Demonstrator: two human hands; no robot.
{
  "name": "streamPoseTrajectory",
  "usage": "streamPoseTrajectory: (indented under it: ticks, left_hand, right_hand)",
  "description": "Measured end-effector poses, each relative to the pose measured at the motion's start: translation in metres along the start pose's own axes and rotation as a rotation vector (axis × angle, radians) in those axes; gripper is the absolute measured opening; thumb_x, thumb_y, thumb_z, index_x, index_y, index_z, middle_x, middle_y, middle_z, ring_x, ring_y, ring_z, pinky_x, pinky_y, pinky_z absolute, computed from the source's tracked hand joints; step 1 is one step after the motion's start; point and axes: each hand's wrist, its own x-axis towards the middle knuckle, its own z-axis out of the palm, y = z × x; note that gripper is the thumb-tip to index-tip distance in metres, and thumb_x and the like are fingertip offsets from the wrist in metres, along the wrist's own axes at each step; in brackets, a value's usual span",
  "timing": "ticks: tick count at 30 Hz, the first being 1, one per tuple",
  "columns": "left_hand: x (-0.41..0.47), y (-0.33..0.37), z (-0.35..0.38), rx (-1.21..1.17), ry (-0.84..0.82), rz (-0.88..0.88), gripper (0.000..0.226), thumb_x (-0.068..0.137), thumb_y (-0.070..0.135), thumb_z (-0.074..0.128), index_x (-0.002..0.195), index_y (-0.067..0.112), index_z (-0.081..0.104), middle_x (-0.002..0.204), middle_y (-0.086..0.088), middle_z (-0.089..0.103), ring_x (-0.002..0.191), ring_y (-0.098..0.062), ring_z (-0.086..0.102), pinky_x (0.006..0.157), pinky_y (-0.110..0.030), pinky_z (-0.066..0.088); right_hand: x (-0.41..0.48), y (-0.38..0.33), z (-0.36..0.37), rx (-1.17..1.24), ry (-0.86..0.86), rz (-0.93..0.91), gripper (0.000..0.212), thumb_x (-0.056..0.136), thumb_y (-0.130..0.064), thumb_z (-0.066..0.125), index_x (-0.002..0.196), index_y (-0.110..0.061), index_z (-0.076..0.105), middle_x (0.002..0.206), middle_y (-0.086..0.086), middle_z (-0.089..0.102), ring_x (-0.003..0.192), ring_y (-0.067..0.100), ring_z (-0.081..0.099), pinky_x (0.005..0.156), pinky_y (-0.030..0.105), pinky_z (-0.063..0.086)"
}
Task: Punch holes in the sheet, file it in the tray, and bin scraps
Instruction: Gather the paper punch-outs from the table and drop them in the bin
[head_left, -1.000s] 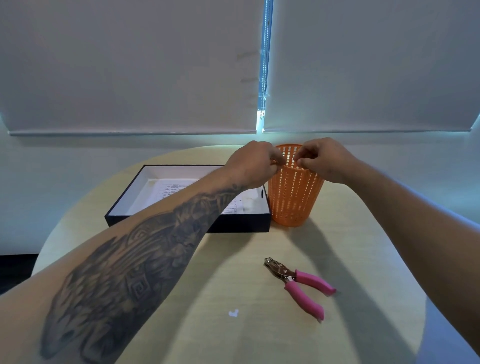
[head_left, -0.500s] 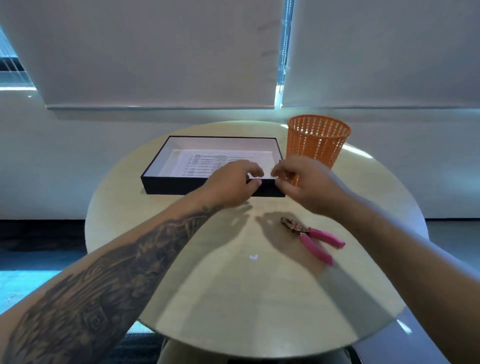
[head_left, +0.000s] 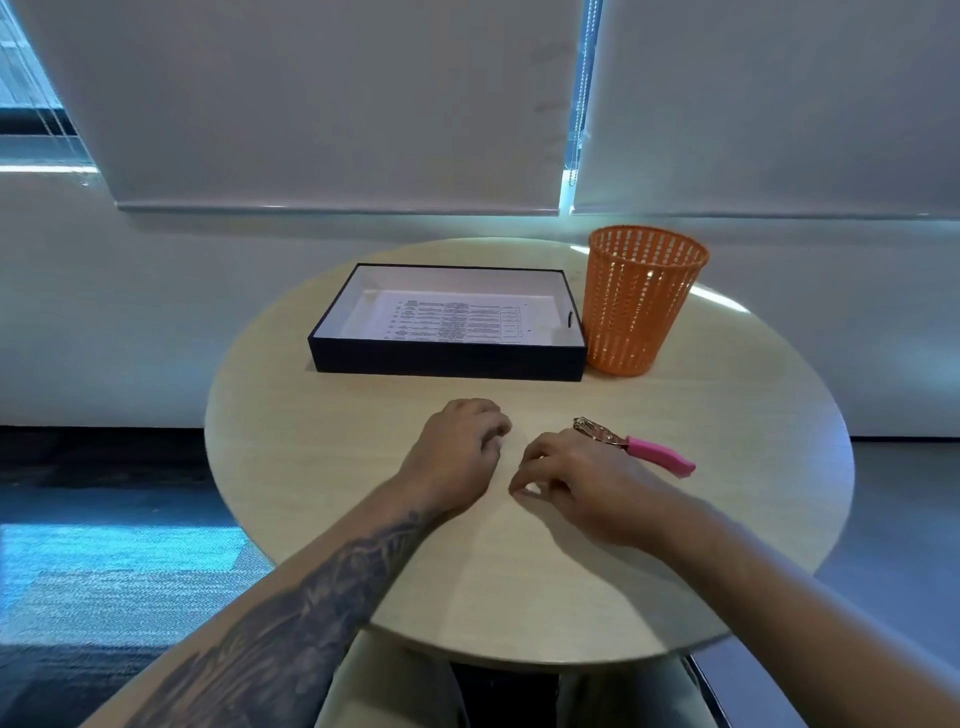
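Two hands down on the round wooden table (head_left: 322, 467), side by side near the middle. Left hand (head_left: 457, 457) is curled into a loose fist, knuckles up, tattooed forearm running back toward the near-left corner. I honestly can't tell if anything's tucked inside it, nothing shows between the fingers. Right hand (head_left: 576, 483) sits just to the right of it, fingers bent with thumb and forefinger drawn close together low at the tabletop, like a small pinch. Whether there's a scrap in that pinch is too tiny to make out.

Hole punch (head_left: 636, 447), the plier kind with pink handles and a metal head, lies flat on the table just beyond the right hand, partly hidden behind the knuckles, head pointing left. Not gripped by either hand as far as I can see.

Sheet (head_left: 457, 322), with printed lines on it, is lying flat inside the black tray (head_left: 447, 361) at the far side of the table. Orange mesh bin (head_left: 641, 301) stands upright just right of the tray, pretty much touching its right end. Can't see into the bin from here.

Closed roller blinds (head_left: 337, 104) behind it all.
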Motion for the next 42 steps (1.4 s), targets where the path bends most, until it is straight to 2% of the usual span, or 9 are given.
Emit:
streamPoseTrajectory:
  ticks: [3, 7, 12, 16, 19, 23, 26, 35, 42]
  left_hand:
    - [-0.001, 0.0, 0.001, -0.007, 0.012, 0.009, 0.026, 0.092, 0.018, 0.053, 0.112, 0.021, 0.069, 0.124, 0.006, 0.064, 0.118, -0.018, 0.051, 0.1, -0.033, 0.041]
    - [-0.001, -0.002, 0.003, -0.008, 0.027, 0.021, 0.026, 0.091, 0.018, 0.052, 0.111, 0.02, 0.069, 0.123, 0.005, 0.065, 0.117, -0.018, 0.052, 0.099, -0.032, 0.042]
    - [-0.002, -0.003, 0.005, 0.003, 0.041, 0.039, 0.025, 0.091, 0.018, 0.052, 0.11, 0.02, 0.069, 0.122, 0.005, 0.065, 0.115, -0.019, 0.054, 0.098, -0.033, 0.043]
    - [-0.002, -0.004, 0.004, -0.002, 0.044, 0.042, 0.026, 0.092, 0.019, 0.052, 0.111, 0.02, 0.069, 0.123, 0.005, 0.065, 0.117, -0.018, 0.053, 0.098, -0.031, 0.042]
    - [-0.003, -0.003, 0.004, -0.007, 0.048, 0.041, 0.027, 0.093, 0.018, 0.052, 0.113, 0.02, 0.069, 0.125, 0.005, 0.064, 0.118, -0.017, 0.051, 0.1, -0.03, 0.04]
    - [-0.002, -0.003, 0.004, -0.004, 0.047, 0.044, 0.027, 0.093, 0.018, 0.052, 0.113, 0.02, 0.069, 0.125, 0.005, 0.064, 0.119, -0.018, 0.051, 0.1, -0.031, 0.04]
    - [-0.002, -0.003, 0.004, -0.006, 0.052, 0.039, 0.025, 0.092, 0.017, 0.053, 0.111, 0.02, 0.069, 0.124, 0.005, 0.065, 0.117, -0.019, 0.052, 0.099, -0.03, 0.04]
    - [-0.002, -0.003, 0.004, 0.0, 0.043, 0.033, 0.025, 0.093, 0.019, 0.052, 0.111, 0.021, 0.069, 0.125, 0.005, 0.064, 0.118, -0.018, 0.051, 0.099, -0.03, 0.04]
    - [-0.003, -0.002, 0.003, 0.006, 0.044, 0.033, 0.025, 0.092, 0.018, 0.051, 0.11, 0.021, 0.069, 0.123, 0.006, 0.065, 0.115, -0.017, 0.052, 0.095, -0.028, 0.04]
  right_hand:
    - [-0.002, 0.002, 0.0, 0.019, 0.013, 0.015, 0.033, 0.096, -0.016, 0.054, 0.115, -0.034, 0.074, 0.122, -0.01, 0.065, 0.112, 0.011, 0.056, 0.095, 0.034, 0.048]
    - [-0.004, 0.003, -0.003, 0.038, 0.066, 0.077, 0.032, 0.1, -0.017, 0.052, 0.122, -0.028, 0.071, 0.122, -0.012, 0.064, 0.11, 0.003, 0.057, 0.091, 0.015, 0.038]
    - [-0.005, 0.001, 0.002, 0.009, 0.028, 0.091, 0.028, 0.097, -0.022, 0.052, 0.115, -0.03, 0.073, 0.115, -0.013, 0.063, 0.106, 0.004, 0.055, 0.095, 0.03, 0.05]
    - [-0.004, 0.0, 0.002, 0.015, 0.044, 0.082, 0.029, 0.096, -0.021, 0.055, 0.116, -0.032, 0.073, 0.116, -0.013, 0.063, 0.108, 0.006, 0.056, 0.094, 0.03, 0.049]
    - [-0.001, -0.001, -0.001, 0.023, 0.048, 0.084, 0.023, 0.098, -0.029, 0.058, 0.116, -0.032, 0.072, 0.113, -0.014, 0.063, 0.103, 0.005, 0.058, 0.092, 0.03, 0.051]
    - [0.007, -0.006, -0.006, -0.138, -0.047, 0.032, 0.026, 0.099, -0.038, 0.055, 0.119, -0.033, 0.07, 0.115, -0.011, 0.065, 0.105, 0.01, 0.06, 0.09, 0.035, 0.052]
    - [0.013, -0.01, -0.01, -0.269, -0.066, -0.023, 0.026, 0.098, -0.042, 0.053, 0.118, -0.036, 0.069, 0.11, -0.011, 0.066, 0.099, 0.013, 0.064, 0.082, 0.039, 0.055]
    - [0.019, -0.014, -0.014, -0.357, -0.096, -0.09, 0.025, 0.099, -0.038, 0.051, 0.11, -0.032, 0.073, 0.099, -0.011, 0.069, 0.09, 0.014, 0.066, 0.074, 0.039, 0.057]
    - [0.014, -0.011, 0.0, -0.41, -0.007, -0.161, 0.022, 0.1, -0.025, 0.046, 0.096, -0.022, 0.068, 0.088, -0.004, 0.063, 0.083, 0.021, 0.061, 0.067, 0.042, 0.053]
